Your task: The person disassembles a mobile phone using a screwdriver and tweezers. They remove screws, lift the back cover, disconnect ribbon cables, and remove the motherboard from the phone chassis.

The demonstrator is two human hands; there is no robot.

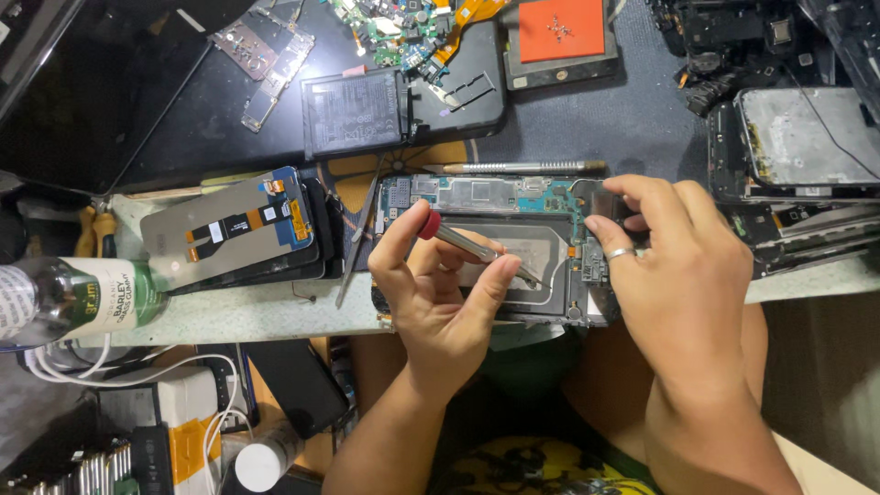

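The opened phone point(495, 247) lies back-side up at the near edge of the table point(275, 316), its circuit boards bare along the far side and a pale plate over the middle. The step in hand looks like work on a fastener near the phone's 3 o'clock end. To do it well, I judge the screwdriver point(472, 246) should stand square on the screw head, with light downward pressure and slow turns from the fingertips, while the other hand keeps the phone from sliding.

The left hand point(440, 293) is curled closed around the screwdriver, the thumb and forefinger pinching near its red cap and the tip slanting down towards 4 o'clock onto the plate. The right hand point(683, 275) is half closed, its fingertips pressing on the phone's 3 o'clock end; a ring shows on one finger. Whether it pinches a small part there I cannot tell.

At 9 o'clock a spare display panel point(229, 225) lies on a stack, with a bottle point(78, 298) beyond. At 12 o'clock lies a metal pry tool point(522, 168), and further on a battery point(353, 112).
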